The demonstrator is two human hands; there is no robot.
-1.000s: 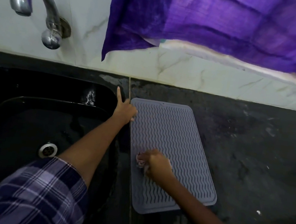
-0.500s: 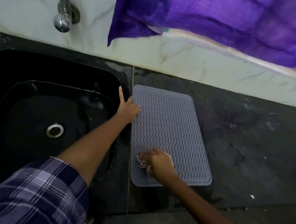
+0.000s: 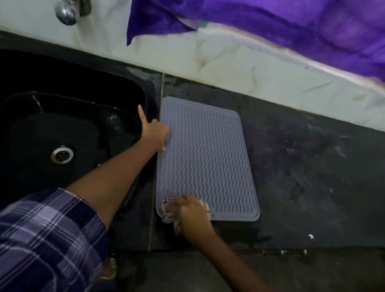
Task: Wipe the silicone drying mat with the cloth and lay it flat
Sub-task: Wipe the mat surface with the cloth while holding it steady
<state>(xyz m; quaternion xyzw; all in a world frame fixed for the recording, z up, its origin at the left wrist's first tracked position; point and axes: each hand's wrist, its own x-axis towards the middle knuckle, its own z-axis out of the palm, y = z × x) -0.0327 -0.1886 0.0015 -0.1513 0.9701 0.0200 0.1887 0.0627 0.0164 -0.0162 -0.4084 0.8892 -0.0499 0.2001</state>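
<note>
Your left hand (image 3: 155, 132) presses flat on the mat's sink-side edge, likely pinning it against sliding | your right hand (image 3: 189, 215) clenches the cloth (image 3: 168, 213) at the near corner, mid-wipe | silicone drying mat (image 3: 206, 162) lies flat on the worktop (image 3: 317, 174) beside the sink (image 3: 44, 106).

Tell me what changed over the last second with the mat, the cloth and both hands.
The right hand, gripping the cloth, slid toward the near left corner of the mat, wiping as it went. Nothing was picked up or released. The left hand still presses the mat's left edge beside the sink, and the mat stays flat on the counter.
</note>
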